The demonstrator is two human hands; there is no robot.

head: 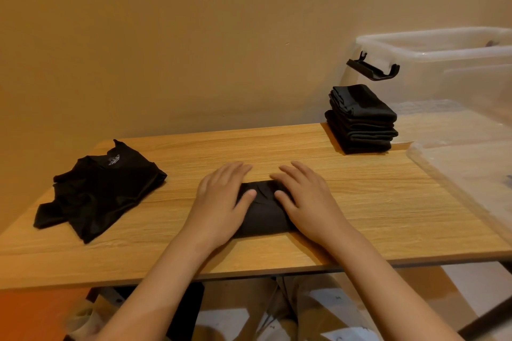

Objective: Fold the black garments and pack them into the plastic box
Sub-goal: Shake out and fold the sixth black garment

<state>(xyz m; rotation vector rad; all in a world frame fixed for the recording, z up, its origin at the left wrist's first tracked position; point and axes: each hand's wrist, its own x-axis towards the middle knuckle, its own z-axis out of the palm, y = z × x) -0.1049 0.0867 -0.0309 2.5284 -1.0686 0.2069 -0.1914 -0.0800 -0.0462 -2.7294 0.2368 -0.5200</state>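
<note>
A folded black garment (263, 214) is held down at the middle of the counter (374, 207), near its front edge. The left grip (221, 202) and the right grip (309, 202), both bare hands, are laid flat on it with the fingers straight and slightly spread. Nothing is clasped; the cloth is only pressed. The palms are set over the two ends of the bundle and the fingertips reach past its far edge, so the layers are flattened and kept from springing open. This is judged to be the smoothing that finishes a fold.

A stack of folded black garments (360, 119) is set at the far right of the counter, just beside the clear plastic box (432, 44), whose black latch (372, 69) is swung outward. The stack is judged to be kept there so that it can be moved into the box with a short reach. No black cloth can be made out through the box walls, though part of the box is cut off by the frame, so packing is judged not yet begun.

A loose black T-shirt (102, 191), its neck label showing, lies crumpled at the left, well apart from both hands, and is judged to be the next piece for folding. A clear plastic piece (457, 174), possibly the lid, lies at the right edge.
</note>
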